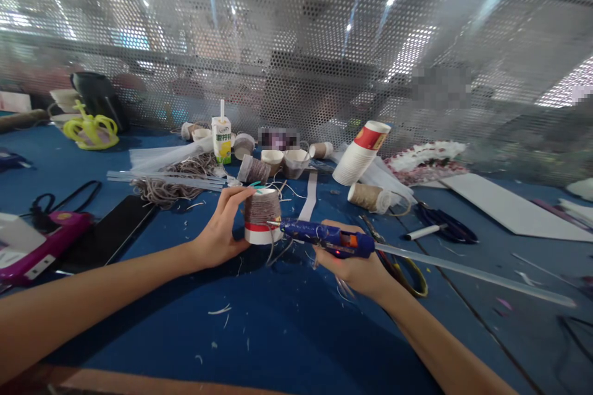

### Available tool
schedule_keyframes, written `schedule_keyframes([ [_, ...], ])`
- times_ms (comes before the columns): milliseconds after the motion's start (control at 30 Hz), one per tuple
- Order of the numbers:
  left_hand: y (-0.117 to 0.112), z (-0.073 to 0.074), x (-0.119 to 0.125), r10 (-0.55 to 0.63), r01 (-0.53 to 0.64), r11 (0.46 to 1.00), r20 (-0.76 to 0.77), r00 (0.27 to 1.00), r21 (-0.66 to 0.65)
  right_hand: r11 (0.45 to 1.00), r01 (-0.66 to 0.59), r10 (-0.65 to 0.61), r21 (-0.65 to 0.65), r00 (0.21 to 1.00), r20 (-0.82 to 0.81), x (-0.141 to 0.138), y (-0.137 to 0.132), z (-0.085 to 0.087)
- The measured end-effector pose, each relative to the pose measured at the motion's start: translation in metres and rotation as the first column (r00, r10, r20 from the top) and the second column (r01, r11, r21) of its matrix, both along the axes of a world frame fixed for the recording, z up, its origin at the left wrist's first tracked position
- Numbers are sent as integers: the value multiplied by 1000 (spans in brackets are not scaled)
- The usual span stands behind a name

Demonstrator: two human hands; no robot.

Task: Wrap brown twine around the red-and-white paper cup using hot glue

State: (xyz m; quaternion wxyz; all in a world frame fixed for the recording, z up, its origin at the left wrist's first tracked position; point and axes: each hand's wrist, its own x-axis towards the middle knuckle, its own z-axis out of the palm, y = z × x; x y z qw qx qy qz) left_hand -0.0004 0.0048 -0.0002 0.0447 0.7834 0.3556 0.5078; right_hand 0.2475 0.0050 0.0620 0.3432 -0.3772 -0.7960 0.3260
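Note:
A paper cup (262, 236) stands upside down on the blue table, its upper part wound with grey-brown cord (262, 207) above a red band. My left hand (225, 228) grips the cup from the left, fingers at the top and thumb low on its side. In my right hand (356, 268) is a blue glue gun (319, 234) with a long clear glue stick (477, 273) sticking out behind. The gun's metal nozzle points left and is at the cup's side, near the cord's lower edge; whether it touches I cannot tell. A loose cord end hangs below the nozzle.
Behind the cup lie a bundle of cord (171, 182), glue sticks (162, 179), a drink carton (222, 141) and cord-wrapped cups. A leaning stack of paper cups (354, 163) and a twine roll (368, 197) stand right. Scissors (412, 274) lie beside my right wrist; a purple power strip (46, 247) is left.

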Motion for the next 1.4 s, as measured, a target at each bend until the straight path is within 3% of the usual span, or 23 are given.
schedule_keyframes([
  [633,-1,-2,2,9,-6,1000,97,995,-26,988,137,-138,72,990,1,12,9,-10],
  [1000,-2,0,2,2,2,1000,143,990,-28,990,138,-136,8,985,-109,11,16,-13],
  [1233,0,-5,1,-61,71,996,192,980,-46,998,51,-51,38,999,-2,14,15,-2],
  [1400,-1,-5,2,-97,106,994,196,976,-34,971,210,-231,118,950,212,14,23,-15],
])
